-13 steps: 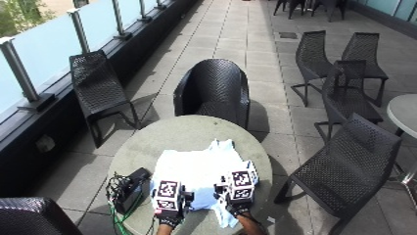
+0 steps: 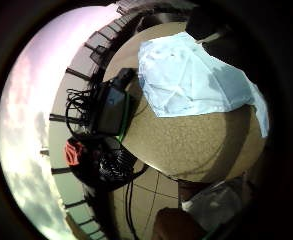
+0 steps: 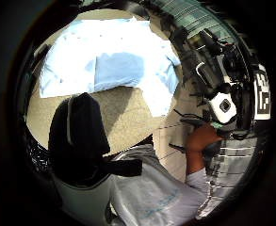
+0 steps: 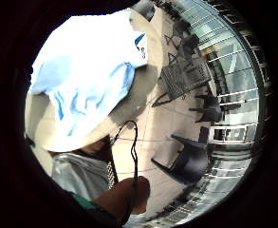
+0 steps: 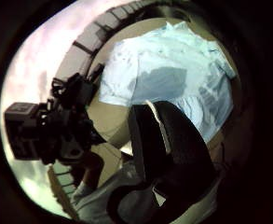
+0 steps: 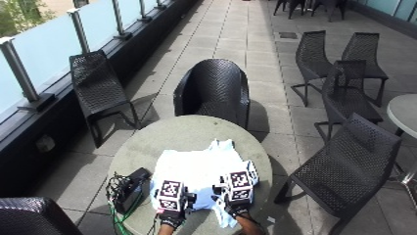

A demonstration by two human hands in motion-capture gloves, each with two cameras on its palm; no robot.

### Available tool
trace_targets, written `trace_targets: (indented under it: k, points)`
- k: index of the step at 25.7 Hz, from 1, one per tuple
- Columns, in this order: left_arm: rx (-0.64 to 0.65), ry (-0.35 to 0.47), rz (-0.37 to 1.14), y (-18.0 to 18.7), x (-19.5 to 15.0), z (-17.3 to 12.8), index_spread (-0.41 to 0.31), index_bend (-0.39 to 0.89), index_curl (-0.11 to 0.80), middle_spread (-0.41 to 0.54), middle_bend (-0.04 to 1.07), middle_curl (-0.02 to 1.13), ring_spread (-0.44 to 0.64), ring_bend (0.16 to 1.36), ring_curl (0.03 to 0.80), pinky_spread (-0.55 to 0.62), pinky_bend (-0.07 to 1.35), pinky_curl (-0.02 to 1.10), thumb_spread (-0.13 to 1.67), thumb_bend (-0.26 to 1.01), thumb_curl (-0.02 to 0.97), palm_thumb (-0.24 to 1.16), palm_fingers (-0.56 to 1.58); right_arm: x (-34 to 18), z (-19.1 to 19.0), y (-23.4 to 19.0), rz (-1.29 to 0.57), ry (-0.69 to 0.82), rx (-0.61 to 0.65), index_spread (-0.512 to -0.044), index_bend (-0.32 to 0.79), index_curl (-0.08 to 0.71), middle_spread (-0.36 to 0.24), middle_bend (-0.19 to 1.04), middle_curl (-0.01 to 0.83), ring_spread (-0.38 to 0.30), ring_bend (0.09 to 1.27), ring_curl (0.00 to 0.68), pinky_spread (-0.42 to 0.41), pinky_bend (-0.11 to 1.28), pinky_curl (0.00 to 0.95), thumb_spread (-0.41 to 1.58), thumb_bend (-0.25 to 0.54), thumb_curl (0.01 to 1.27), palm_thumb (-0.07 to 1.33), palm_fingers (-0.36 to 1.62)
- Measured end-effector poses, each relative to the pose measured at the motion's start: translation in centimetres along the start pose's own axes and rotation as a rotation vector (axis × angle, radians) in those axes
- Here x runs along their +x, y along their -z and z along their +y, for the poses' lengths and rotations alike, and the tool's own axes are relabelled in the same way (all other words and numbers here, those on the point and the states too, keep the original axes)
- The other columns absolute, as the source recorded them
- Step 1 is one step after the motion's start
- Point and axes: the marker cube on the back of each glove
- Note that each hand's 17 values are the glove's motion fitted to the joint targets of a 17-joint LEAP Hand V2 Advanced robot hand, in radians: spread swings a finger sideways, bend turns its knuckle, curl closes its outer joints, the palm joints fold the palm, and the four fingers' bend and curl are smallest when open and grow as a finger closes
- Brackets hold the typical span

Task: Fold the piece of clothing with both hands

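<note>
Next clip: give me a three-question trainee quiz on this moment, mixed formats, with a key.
1. True or false: the light blue garment hangs over the black chair behind the round table.
2. Multiple choice: the black device with cables lies on the table at the garment's (A) left, (B) right, (C) far side, as the person sits.
3. Fill in: the left hand and right hand are at the garment's ____ edge.

Key: 1 false, it lies spread on the table; 2 A; 3 near.

The garment (image 6: pixel 198 174) lies on the table (image 6: pixel 189 134), a black device (image 6: pixel 130 188) to its left.
</note>
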Motion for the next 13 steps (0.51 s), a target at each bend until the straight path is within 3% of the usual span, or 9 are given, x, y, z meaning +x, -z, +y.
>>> trace_targets:
  k: [6, 9, 13]
  points:
    - [0.03, 0.033, -0.03, -2.9, -1.0, -0.6, -0.076, 0.14, 0.187, 0.004, 0.19, 0.23, 0.15, 0.53, 0.24, 0.33, 0.34, 0.23, 1.16, 0.16, 0.206, 0.29, 0.43, 1.1, 0.2, -3.2, 0.024, -0.007, -0.041, -0.367, 0.1, 0.199, -0.035, 0.22, 0.203, 0.132, 0.22, 0.128, 0.247, 0.35, 0.216, 1.12, 0.146, 0.14, 0.31, 0.14]
    - [-0.008, 0.061, -0.041, -6.2, -2.4, -1.1, -0.066, 0.13, 0.196, 0.015, 0.18, 0.24, 0.15, 0.55, 0.251, 0.34, 0.35, 0.25, 1.16, 0.13, 0.223, 0.28, 0.4, 1.4, 0.6, -6.2, 0.039, -0.004, -0.128, -0.338, 0.04, 0.174, 0.004, 0.19, 0.207, 0.147, 0.27, 0.153, 0.252, 0.44, 0.255, 1.08, 0.108, 0.15, 0.31, 0.04]
    - [-0.125, 0.07, -0.019, -10.8, -4.4, -2.2, -0.027, 0.09, 0.189, 0.033, 0.17, 0.26, 0.16, 0.58, 0.266, 0.32, 0.4, 0.28, 1.15, 0.1, 0.241, 0.28, 0.36, 2.1, 0.1, -10.7, 0.018, 0.007, -0.259, -0.299, 0.04, 0.147, 0.021, 0.18, 0.217, 0.157, 0.3, 0.171, 0.243, 0.53, 0.29, 1.04, 0.071, 0.17, 0.32, -0.02]
